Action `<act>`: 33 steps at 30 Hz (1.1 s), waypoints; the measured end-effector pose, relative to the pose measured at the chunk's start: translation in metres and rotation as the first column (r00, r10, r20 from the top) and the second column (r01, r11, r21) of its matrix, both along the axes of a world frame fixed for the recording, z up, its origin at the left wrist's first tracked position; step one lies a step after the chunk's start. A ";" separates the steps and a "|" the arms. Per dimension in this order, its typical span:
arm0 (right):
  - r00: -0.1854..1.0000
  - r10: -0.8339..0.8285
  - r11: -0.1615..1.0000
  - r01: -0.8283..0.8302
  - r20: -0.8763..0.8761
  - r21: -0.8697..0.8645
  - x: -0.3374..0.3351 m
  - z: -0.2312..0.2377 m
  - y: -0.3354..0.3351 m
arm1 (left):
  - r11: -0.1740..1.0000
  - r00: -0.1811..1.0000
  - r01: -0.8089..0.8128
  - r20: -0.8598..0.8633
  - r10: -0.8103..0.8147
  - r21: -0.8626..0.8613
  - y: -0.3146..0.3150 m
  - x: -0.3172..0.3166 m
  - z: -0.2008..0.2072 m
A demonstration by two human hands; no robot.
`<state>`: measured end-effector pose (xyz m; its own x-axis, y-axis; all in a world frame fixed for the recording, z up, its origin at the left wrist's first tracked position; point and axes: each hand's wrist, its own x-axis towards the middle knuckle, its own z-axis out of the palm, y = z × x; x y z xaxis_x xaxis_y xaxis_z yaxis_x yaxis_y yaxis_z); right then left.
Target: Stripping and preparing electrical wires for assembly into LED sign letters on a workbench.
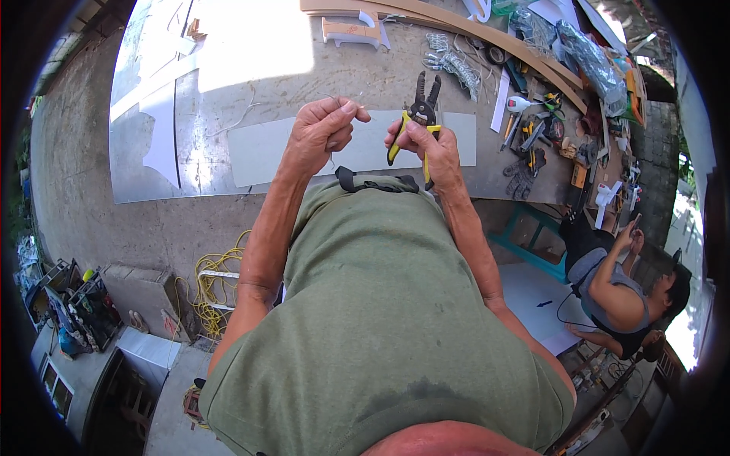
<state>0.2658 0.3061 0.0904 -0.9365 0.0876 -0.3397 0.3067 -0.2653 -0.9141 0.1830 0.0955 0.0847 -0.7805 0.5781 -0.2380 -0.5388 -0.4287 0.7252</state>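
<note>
My left hand [327,128] is closed in a pinch above the table, with a thin wire [332,161] trailing from it; its fingers hide most of the wire. Just to the right, my right hand [433,148] is wrapped round the yellow and black handles of a pair of wire strippers [422,112]. The tool's dark jaws point away from me and stand a little apart, with nothing visible between them. Both hands are over a long pale strip of board [251,156] on the metal-topped table [277,95].
Long brown strips [456,29] cross the far side. A bundle of wired modules [460,72] lies beyond the strippers. Tools, gloves [521,176] and plastic bags [589,64] crowd the right. A person [612,285] sits at right by a green stool [532,235]. Yellow cable [213,292] coils on the floor.
</note>
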 end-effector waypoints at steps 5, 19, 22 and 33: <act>0.980 0.138 0.965 -0.100 -0.146 0.241 -0.015 0.018 -0.001 | 0.982 0.982 0.187 -0.007 -0.187 -0.021 -0.003 -0.005 -0.003; 0.984 0.129 0.947 -0.084 -0.126 0.309 -0.030 0.024 -0.009 | 0.823 0.858 0.241 -0.284 -0.428 -0.514 0.012 -0.001 0.014; 0.986 0.039 0.984 -0.010 -0.165 0.175 -0.026 0.019 -0.006 | 0.879 0.902 0.101 -0.331 -0.279 -0.466 0.016 0.000 0.008; 0.980 0.186 0.944 -0.198 0.068 0.264 -0.001 0.031 0.009 | 0.814 0.910 -0.280 -0.410 0.057 -0.508 0.022 -0.002 0.000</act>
